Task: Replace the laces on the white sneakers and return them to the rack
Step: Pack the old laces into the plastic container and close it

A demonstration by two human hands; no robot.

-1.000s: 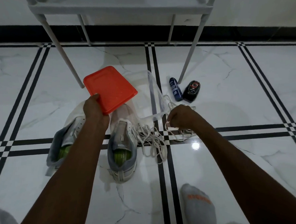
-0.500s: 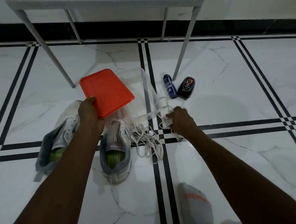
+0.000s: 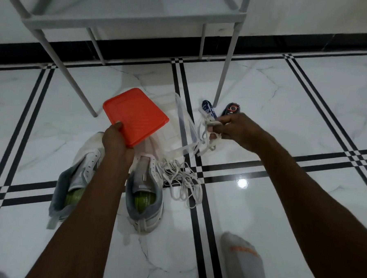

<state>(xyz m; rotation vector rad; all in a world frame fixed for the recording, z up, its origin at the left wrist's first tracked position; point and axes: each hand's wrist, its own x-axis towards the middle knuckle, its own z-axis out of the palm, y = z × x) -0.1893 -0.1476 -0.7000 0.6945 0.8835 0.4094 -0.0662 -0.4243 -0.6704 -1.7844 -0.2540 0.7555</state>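
Note:
Two white sneakers with grey collars and green insoles stand on the floor, the left sneaker (image 3: 81, 171) and the right sneaker (image 3: 147, 192), both without laces in their eyelets. My left hand (image 3: 116, 141) grips an orange lid (image 3: 135, 115) by its near edge, above the shoes. My right hand (image 3: 236, 129) pinches a bundle of white laces (image 3: 206, 133) lifted off the floor, their ends hanging. A second tangle of white laces (image 3: 182, 179) lies on the tiles beside the right sneaker. The grey shoe rack (image 3: 131, 19) stands at the back.
A clear plastic container (image 3: 183, 126) lies open between the lid and my right hand. A blue tube (image 3: 208, 108) and a black polish bottle (image 3: 231, 108) lie by the rack's right leg (image 3: 224, 77). My socked foot (image 3: 242, 263) rests at the lower right.
My right hand has lifted the laces up and to the right, off the floor. My left hand still holds the orange lid in about the same place.

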